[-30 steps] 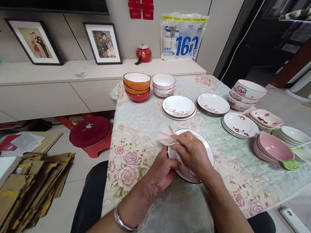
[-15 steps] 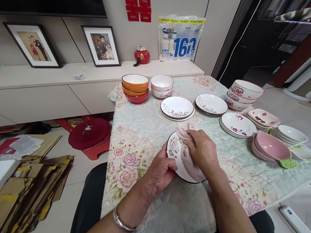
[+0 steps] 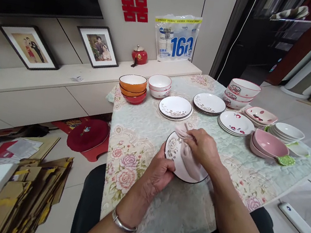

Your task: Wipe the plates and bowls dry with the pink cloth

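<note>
My left hand (image 3: 161,170) grips the left edge of a white plate (image 3: 180,168) with a dark rim and a brown floral print, its thumb on the upper face. The plate is tilted above the near part of the table. Bunched in my right hand (image 3: 204,148) is a pale pink cloth (image 3: 188,160), pressed against the plate's face and draped over its middle. The fingertips of my right hand are partly hidden in the cloth. Just beyond my hands lies a stack of similar plates (image 3: 175,107), with another stack (image 3: 209,103) to its right.
Orange and red bowls (image 3: 132,87) and white bowls (image 3: 159,86) stand at the back left. To the right are flowered plates (image 3: 236,122), tall bowls (image 3: 242,93), pink leaf-handled bowls (image 3: 269,144) and small white bowls (image 3: 288,131). A red stool (image 3: 89,135) and flattened cardboard (image 3: 28,190) are at left.
The view has shifted slightly. My right hand and the cloth have moved only a little over the plate, and my left hand keeps its hold.
</note>
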`<state>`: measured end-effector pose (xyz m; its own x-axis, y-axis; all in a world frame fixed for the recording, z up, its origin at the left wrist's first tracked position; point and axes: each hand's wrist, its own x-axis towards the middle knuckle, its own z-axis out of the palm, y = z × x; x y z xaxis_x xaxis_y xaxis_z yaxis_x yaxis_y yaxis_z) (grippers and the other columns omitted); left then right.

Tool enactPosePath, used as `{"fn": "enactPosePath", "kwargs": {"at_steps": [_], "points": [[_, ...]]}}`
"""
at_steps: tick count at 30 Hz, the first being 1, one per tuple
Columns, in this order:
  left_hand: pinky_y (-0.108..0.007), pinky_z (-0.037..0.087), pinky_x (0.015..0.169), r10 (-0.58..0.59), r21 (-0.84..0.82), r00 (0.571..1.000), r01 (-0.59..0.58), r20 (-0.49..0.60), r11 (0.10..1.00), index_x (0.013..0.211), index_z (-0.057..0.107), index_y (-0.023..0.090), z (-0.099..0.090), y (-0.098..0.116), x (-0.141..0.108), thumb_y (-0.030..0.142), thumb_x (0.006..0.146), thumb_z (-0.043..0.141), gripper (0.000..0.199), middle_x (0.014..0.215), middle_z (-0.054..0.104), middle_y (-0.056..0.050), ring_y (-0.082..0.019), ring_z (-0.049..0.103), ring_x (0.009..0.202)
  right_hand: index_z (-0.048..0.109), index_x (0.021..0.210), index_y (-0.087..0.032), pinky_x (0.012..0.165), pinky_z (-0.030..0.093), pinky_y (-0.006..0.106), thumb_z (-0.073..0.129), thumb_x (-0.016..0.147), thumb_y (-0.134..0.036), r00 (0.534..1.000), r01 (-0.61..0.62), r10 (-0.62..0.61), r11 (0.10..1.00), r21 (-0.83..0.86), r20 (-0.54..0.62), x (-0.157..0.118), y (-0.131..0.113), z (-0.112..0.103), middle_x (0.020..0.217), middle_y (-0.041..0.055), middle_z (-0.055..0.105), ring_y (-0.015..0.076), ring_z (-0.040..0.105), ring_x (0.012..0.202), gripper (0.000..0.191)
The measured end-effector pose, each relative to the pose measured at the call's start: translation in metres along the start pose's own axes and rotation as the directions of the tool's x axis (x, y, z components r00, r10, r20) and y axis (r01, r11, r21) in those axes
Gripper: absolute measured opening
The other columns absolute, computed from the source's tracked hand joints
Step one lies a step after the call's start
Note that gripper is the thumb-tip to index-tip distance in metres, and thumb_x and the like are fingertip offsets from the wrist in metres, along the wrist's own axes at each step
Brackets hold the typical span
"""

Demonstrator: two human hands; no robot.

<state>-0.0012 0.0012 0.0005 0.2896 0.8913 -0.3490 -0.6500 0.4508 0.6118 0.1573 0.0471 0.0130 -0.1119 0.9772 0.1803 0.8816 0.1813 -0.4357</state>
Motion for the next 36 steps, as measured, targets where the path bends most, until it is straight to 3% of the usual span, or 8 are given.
{"fn": "enactPosePath", "kwargs": {"at_steps": [4,8,13,17,22,26,31,36], "points": [[-0.029,0.047,0.074,-0.010,-0.009,1.000,0.010,-0.004,1.000,0.133,0.052,0.026,0.001,0.002,0.000,-0.005,0.039,0.048,0.099,0.102,0.070,-0.002,-0.022,0.062,0.092,0.066,0.102,-0.015,0.065,0.036,0.032,0.048,0.093,-0.021,0.976,-0.187,0.214,0.925,-0.331,0.047,-0.005,0.002,-0.015,0.096,0.0143,0.064,0.0256,0.063,0.080,0.021],[-0.028,0.045,0.070,-0.014,0.003,1.000,0.014,-0.017,1.000,0.131,0.053,0.026,0.002,0.001,-0.001,-0.004,0.039,0.048,0.096,0.100,0.070,-0.001,-0.020,0.062,0.085,0.066,0.100,-0.015,0.064,0.034,0.032,0.047,0.093,-0.020,0.979,-0.149,0.190,0.919,-0.366,0.079,-0.007,-0.004,-0.018,0.096,0.0150,0.064,0.0245,0.063,0.079,0.020],[-0.024,0.043,0.066,0.023,0.002,0.998,-0.023,0.050,1.000,0.107,0.067,0.021,0.000,-0.001,0.000,-0.004,0.042,0.053,0.071,0.085,0.068,0.001,-0.015,0.059,0.074,0.068,0.102,-0.019,0.074,0.040,0.029,0.057,0.089,-0.018,0.989,0.120,-0.123,0.992,0.042,0.079,-0.006,-0.023,-0.002,0.100,0.0078,0.066,0.0206,0.061,0.088,0.017],[-0.027,0.046,0.073,-0.023,-0.091,0.999,0.026,0.035,0.995,0.075,0.068,0.012,0.000,0.002,0.002,0.011,0.056,0.065,0.019,0.074,0.067,-0.004,-0.015,0.060,0.071,0.069,0.095,-0.020,0.077,0.042,0.026,0.061,0.084,-0.015,0.913,0.268,-0.357,0.889,0.370,0.198,-0.008,-0.029,-0.003,0.093,0.0021,0.068,0.0171,0.060,0.087,0.014],[-0.038,0.049,0.083,-0.095,-0.225,0.995,0.101,0.037,0.969,0.096,0.071,0.011,0.002,0.006,0.005,0.030,0.075,0.063,0.030,0.090,0.073,-0.010,-0.026,0.066,0.088,0.072,0.092,-0.022,0.075,0.042,0.025,0.066,0.078,-0.012,0.788,0.238,-0.436,0.866,0.439,0.434,-0.012,-0.011,-0.020,0.091,-0.0013,0.070,0.0161,0.061,0.086,0.018],[-0.041,0.049,0.090,-0.110,-0.170,0.994,0.108,0.002,0.980,0.112,0.067,0.013,0.003,0.002,0.008,0.034,0.081,0.060,0.038,0.102,0.074,-0.011,-0.030,0.066,0.102,0.070,0.085,-0.023,0.068,0.039,0.025,0.064,0.075,-0.014,0.870,0.147,-0.225,0.968,0.205,0.438,-0.011,0.011,-0.028,0.087,-0.0004,0.069,0.0171,0.060,0.080,0.015],[-0.039,0.050,0.090,-0.043,-0.146,0.992,0.025,-0.120,0.989,0.120,0.062,0.022,0.004,-0.005,0.007,0.030,0.084,0.062,0.036,0.111,0.072,-0.006,-0.026,0.066,0.102,0.067,0.090,-0.019,0.063,0.034,0.028,0.056,0.085,-0.020,0.981,-0.070,0.102,0.980,-0.189,0.166,-0.003,0.011,-0.020,0.088,0.0082,0.067,0.0207,0.059,0.078,0.012],[-0.037,0.049,0.092,-0.067,-0.186,0.996,0.055,-0.061,0.981,0.112,0.067,0.017,0.004,-0.002,0.006,0.037,0.088,0.058,0.032,0.108,0.073,-0.009,-0.025,0.066,0.102,0.068,0.102,-0.019,0.076,0.040,0.027,0.058,0.087,-0.018,0.983,0.131,-0.139,0.989,0.074,0.116,-0.004,-0.019,-0.001,0.101,0.0077,0.067,0.0199,0.061,0.091,0.019]]}}
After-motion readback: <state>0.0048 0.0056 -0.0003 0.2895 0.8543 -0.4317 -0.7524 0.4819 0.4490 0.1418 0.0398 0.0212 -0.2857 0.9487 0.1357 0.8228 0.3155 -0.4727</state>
